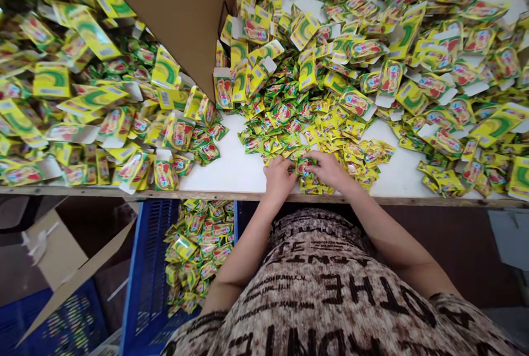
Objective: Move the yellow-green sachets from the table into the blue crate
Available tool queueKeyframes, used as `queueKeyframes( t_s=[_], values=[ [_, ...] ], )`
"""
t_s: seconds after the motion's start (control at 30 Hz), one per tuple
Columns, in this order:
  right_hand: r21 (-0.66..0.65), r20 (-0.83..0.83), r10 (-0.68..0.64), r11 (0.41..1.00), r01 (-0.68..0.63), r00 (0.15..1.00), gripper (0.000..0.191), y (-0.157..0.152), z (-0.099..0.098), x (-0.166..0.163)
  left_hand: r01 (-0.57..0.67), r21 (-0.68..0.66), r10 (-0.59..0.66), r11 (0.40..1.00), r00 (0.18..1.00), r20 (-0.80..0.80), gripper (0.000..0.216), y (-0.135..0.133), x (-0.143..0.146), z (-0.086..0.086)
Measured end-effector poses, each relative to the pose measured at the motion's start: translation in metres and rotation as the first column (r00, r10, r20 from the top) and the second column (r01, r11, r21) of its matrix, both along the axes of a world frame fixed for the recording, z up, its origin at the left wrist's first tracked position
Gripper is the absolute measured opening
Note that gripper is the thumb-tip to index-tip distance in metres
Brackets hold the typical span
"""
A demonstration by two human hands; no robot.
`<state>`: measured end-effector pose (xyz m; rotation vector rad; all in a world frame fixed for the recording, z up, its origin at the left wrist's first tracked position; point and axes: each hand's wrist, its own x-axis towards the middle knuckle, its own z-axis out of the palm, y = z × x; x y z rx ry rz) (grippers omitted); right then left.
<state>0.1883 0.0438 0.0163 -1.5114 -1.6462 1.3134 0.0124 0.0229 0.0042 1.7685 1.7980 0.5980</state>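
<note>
At the near edge of the white table, my left hand [281,178] rests among small packets with its fingers curled in; what they hold, if anything, is hidden. Just to its right, my right hand [328,171] has thumb and fingers closed at a small green candy packet [303,165] with a red fruit print. Beyond both hands spreads a heap of green candy packets [285,111], which merges with yellow candy packets [351,146] on the right. Small yellow-green boxes [357,101], several with flaps up, lie behind the heap.
A large brown cardboard panel [177,9] stands on the table [227,171], with more boxes [86,31] piled at left. Below the edge, a blue crate [142,268] holds filled packets [202,246]. An open cardboard carton [58,251] sits at lower left.
</note>
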Motion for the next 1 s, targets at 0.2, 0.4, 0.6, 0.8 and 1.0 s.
queueKeyframes(
  t_s=[0.2,0.4,0.6,0.8,1.0],
  values=[
    [0.038,0.085,0.092,0.995,-0.095,0.992,0.036,0.003,-0.005,0.001,-0.069,-0.003,0.066,0.998,0.942,0.328,0.008,-0.005,-0.002,0.003],
    [0.276,0.147,0.148,0.943,-0.184,0.978,0.018,-0.007,0.016,0.018,0.038,-0.055,0.01,0.998,0.734,0.679,0.009,-0.013,0.007,0.027],
    [0.244,0.176,0.088,0.961,-0.13,0.98,0.028,-0.024,0.01,0.029,0.014,0.185,-0.093,0.983,0.9,0.425,0.016,0.077,-0.011,0.042],
    [0.315,0.418,-0.032,0.943,-0.111,0.908,0.029,-0.039,-0.009,0.027,-0.32,0.223,0.354,0.921,0.926,-0.132,0.054,0.227,-0.061,0.056],
    [0.332,0.604,-0.042,0.921,-0.203,0.796,0.029,-0.041,-0.002,0.01,-0.25,0.058,0.256,0.967,0.93,-0.265,0.038,0.233,-0.078,0.055]
  ],
)
